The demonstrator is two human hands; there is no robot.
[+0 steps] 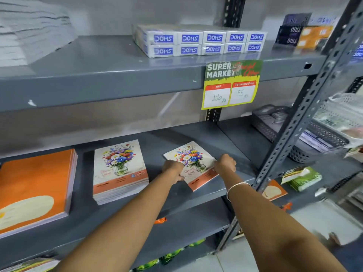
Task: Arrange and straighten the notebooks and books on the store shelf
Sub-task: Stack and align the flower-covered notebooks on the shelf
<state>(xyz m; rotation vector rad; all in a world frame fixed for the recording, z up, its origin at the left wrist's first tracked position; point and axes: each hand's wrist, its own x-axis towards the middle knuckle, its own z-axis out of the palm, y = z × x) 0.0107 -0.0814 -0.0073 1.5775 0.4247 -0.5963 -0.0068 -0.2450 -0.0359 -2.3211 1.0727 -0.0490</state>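
A thin floral notebook (193, 163) lies skewed on the grey middle shelf (231, 138), one corner pointing toward the front edge. My left hand (173, 170) grips its left edge and my right hand (225, 163) grips its right edge, both with fingers curled on it. To the left stands a neat stack of the same floral notebooks (119, 171). Farther left lies a thick stack of orange notebooks (33, 189).
Wrapped DOMS boxes (200, 40) and a paper pile (29, 30) sit on the upper shelf, with a price tag (231, 85) hanging from its edge. A slotted upright post (294, 130) stands at right; baskets (298, 132) and packets (302, 177) lie beyond it.
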